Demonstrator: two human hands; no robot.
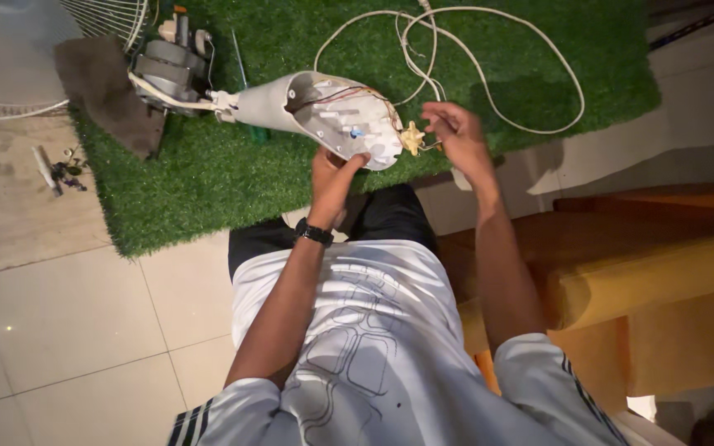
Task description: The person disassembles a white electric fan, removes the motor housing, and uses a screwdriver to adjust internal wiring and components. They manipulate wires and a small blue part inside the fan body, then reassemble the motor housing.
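Note:
My left hand (332, 177) grips the lower edge of a white plastic fan housing (336, 116), opened so its inner wires show. Fingers of my right hand (459, 136) pinch a small yellowish switch part (412, 137) that hangs on thin wires at the housing's right end. The housing's narrow neck runs left to a grey fan motor (163, 70) lying on the green turf mat (208, 173). A black watch sits on my left wrist.
A white power cord (489, 83) loops over the mat behind my right hand. A fan grille (18, 49) and a brown cloth (105, 87) lie at the left. Small screws and a tool (55, 169) rest on the tiles. An orange seat (663, 281) is at my right.

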